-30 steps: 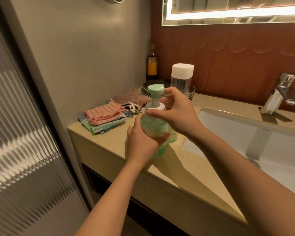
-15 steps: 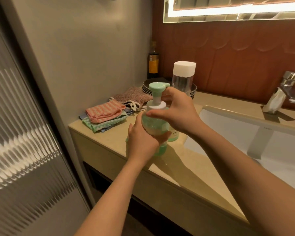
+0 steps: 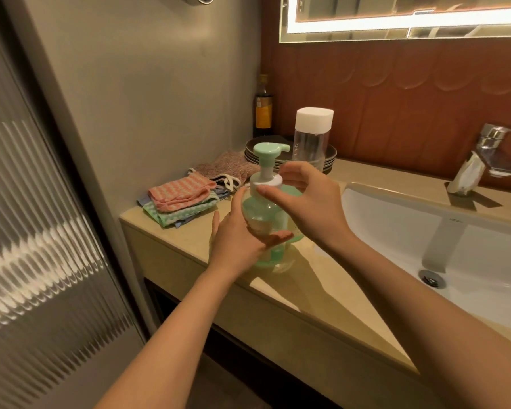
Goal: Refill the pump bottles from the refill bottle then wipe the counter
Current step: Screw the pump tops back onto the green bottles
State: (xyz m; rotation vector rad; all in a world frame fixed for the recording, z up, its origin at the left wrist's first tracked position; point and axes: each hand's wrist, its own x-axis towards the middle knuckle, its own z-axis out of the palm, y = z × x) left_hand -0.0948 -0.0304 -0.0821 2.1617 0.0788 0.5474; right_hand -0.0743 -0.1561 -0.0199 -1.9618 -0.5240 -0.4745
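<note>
Beige tabletop (image 3: 307, 278) is carrying the pump bottle (image 3: 263, 214); left hand (image 3: 239, 240) fingers are grasping its body, right hand (image 3: 310, 202) fingers are pinching its white collar (image 3: 267, 180).

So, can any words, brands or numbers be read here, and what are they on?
Nothing here reads clearly enough to quote.
Dark bottle, orange label: too blurred.
Green pump bottle, pale label: blurred, partly behind the left hand.
Clear bottle with white cap: faint marks, unreadable.
Sink, small mark on the inner wall: too small.
</note>
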